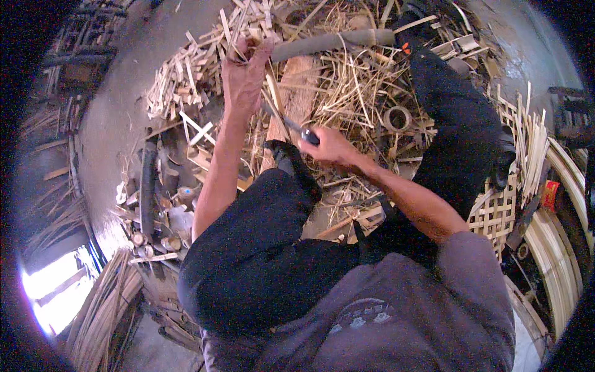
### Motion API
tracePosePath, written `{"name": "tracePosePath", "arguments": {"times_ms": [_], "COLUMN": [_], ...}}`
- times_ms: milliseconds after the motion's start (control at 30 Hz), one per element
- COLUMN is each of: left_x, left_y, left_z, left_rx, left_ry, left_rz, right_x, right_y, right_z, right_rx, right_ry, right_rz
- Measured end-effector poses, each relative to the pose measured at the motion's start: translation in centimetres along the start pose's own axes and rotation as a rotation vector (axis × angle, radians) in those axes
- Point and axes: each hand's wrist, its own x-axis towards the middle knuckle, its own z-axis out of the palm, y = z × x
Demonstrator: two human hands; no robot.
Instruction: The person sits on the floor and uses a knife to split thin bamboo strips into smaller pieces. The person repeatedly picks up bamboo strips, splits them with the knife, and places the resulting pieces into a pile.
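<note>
My left hand [246,77] is closed around a thin bamboo strip [273,87], its fingers curled at the top. The strip slants down toward my right hand [331,147], which grips a knife [309,136] by its dark handle. Its blade points up and left and meets or crosses the lower part of the strip; whether it cuts in cannot be told. Beneath the strip lies a brown wooden plank [299,90]. Just beyond, a grey-green bamboo pole [338,44] runs rightward from near my left hand. My dark-covered foot [288,158] is close to the blade.
Pale bamboo pieces [176,84] are heaped at the far left. Loose shavings [353,93] cover the floor ahead, with a cut bamboo ring [397,118] among them. Woven bamboo lattice [496,208] and long strips [551,260] lie at the right. Short bamboo sections [149,186] are at the left.
</note>
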Motion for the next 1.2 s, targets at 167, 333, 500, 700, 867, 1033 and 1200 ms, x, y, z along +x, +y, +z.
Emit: {"name": "tracePosePath", "arguments": {"times_ms": [167,333,500,700,867,1033,1200], "left_x": [-2.2,0.8,2.3,2.2,2.9,0.9,-1.3], "left_y": [2.2,0.8,-0.5,-1.2,-1.3,0.2,0.9], "left_z": [-0.2,-2.9,-2.8,1.0,-0.5,-0.8,-3.9], "left_rx": [0.058,0.034,0.068,0.340,0.322,0.278,0.160], "left_ry": [-0.012,0.062,-0.038,0.120,0.155,0.173,0.299], "left_rz": [-0.026,-0.084,-0.050,0.041,0.020,-0.019,-0.011], "right_x": [-0.1,0.9,2.1,0.9,1.4,1.3,0.9], "right_y": [-0.1,5.1,6.4,6.0,5.7,6.3,3.9], "right_z": [0.8,2.5,1.6,1.7,0.9,1.0,1.7], "right_rx": [-0.008,-0.127,0.104,-0.373,-0.544,-0.573,-0.250], "right_ry": [0.029,-0.241,-0.569,-0.226,-0.087,-0.089,-0.282], "right_rz": [0.019,-0.010,0.263,0.145,0.002,-0.080,-0.018]}}
